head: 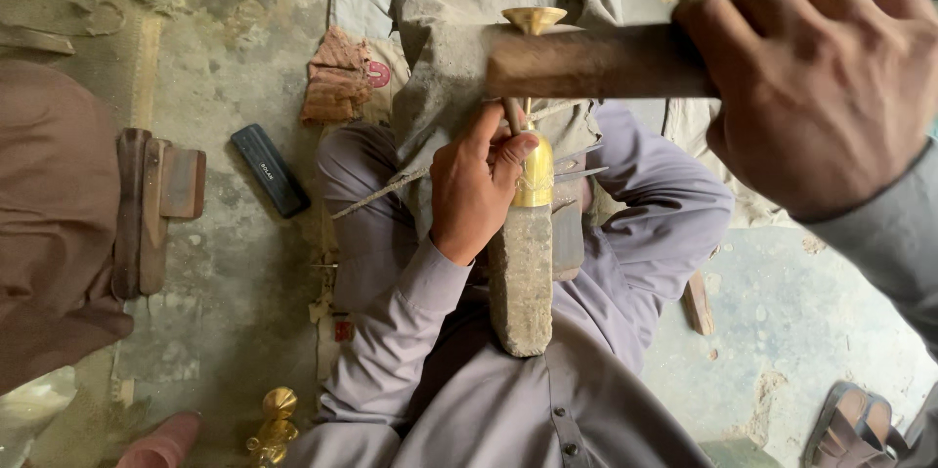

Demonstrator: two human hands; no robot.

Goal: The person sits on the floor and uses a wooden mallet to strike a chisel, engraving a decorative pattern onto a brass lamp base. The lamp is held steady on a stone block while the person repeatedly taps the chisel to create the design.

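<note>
Risk of a glancing blow: right grip (816, 87) clamped on wooden hammer handle (596, 63) at one o'clock, left grip (476, 180) wrapped round brass piece (535, 170) on stone block (521, 277) at centre, thumb close beneath.

Golden brass piece (534, 170), grey stone block (521, 277), brown wooden handle (596, 63).

A single head-worn camera looks almost straight down over the seated person's lap and crossed legs to the concrete floor (244, 67). It sits close: the right hand (816, 87) looms large at the upper right edge, while the left hand (474, 185) lies centred, farther below.
</note>
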